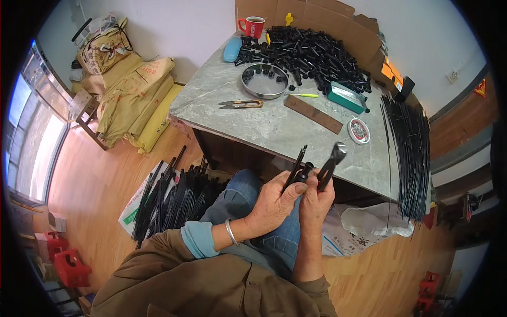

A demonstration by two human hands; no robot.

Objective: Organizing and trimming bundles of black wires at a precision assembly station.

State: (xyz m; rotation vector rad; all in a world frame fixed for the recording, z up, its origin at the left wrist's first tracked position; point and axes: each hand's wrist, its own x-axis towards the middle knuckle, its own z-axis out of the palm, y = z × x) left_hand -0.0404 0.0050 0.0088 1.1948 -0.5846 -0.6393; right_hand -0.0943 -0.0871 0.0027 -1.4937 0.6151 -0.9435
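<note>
At frame centre, the left hand [272,203] pinched a thin, stiff, light-looking black rod [294,169] near its fitted end, while the right hand [316,201] gripped pliers [330,164] by the handles.

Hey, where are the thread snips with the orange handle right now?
In the head view, the thread snips lie on the grey table toward its left side, just below the round metal dish and left of the brown strip.
</note>
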